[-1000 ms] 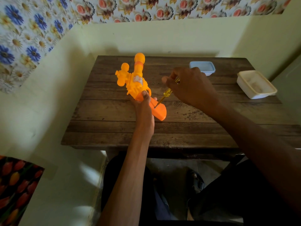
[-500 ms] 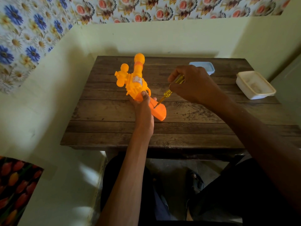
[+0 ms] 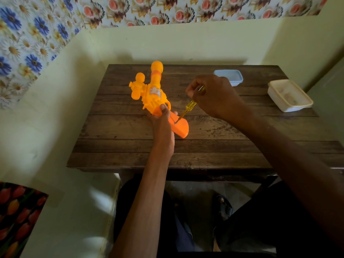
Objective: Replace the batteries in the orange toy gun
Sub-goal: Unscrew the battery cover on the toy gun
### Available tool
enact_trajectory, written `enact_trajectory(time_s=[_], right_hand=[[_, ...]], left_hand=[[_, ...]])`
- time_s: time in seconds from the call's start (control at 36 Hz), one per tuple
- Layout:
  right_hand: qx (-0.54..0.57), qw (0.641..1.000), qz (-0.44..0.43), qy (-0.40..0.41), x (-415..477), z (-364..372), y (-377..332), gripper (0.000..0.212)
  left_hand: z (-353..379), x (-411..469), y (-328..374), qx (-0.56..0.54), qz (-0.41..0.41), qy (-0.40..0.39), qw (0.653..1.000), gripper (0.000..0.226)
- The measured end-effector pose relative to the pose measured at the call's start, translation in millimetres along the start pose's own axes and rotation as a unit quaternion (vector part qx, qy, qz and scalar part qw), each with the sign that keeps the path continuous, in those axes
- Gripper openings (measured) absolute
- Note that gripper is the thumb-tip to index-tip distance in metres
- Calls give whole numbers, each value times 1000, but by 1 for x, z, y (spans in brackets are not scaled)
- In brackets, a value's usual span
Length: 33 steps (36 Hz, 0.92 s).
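Note:
The orange toy gun point(image 3: 151, 90) lies on the dark wooden table point(image 3: 204, 146), barrel pointing away, its darker orange grip point(image 3: 181, 127) toward me. My left hand point(image 3: 161, 118) clasps the gun where the body meets the grip, thumb on top. My right hand point(image 3: 214, 95) pinches the top of a yellow-handled screwdriver point(image 3: 189, 107). The screwdriver slants down to the left and its metal tip touches a spot on the grip. No batteries are visible.
A small pale blue tub point(image 3: 229, 76) sits at the far side of the table, partly behind my right hand. A white rectangular container point(image 3: 290, 97) stands near the right edge. Walls close in behind and at the left. My legs are under the table.
My right hand has shifted its grip around the screwdriver handle, as in twisting it. The tip stays on the same spot of the grip. The gun and my left hand have not moved.

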State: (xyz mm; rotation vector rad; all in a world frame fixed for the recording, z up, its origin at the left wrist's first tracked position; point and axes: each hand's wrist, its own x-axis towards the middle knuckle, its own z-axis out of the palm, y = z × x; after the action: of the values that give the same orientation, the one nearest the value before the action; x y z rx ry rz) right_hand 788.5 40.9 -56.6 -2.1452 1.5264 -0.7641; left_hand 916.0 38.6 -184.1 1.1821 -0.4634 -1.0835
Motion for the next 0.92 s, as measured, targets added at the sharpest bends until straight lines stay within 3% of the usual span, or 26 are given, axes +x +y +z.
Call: enact_trajectory(time_s=[0.14,0.28,0.39,0.61,0.92], right_hand=[[22,1000,-3,-3,-2,-3,3,15],[75,995,22,57,-5,-11,11,16],[129,982,85,113,-3,-11,25,19],[266,933,219,101,-7,2,64,17],[256,898,343,107,-3,22,113,15]], left_hand=[[-1,-1,1,-4,9,-1,1000,51],[0,-3,3,-25,-6,-6,1000,49],[1,-4,5,-36,-8,0,999,49],[2,1,4,-40,-27,17,999,48],[1,0,5,-50,-33,-4,998,31]])
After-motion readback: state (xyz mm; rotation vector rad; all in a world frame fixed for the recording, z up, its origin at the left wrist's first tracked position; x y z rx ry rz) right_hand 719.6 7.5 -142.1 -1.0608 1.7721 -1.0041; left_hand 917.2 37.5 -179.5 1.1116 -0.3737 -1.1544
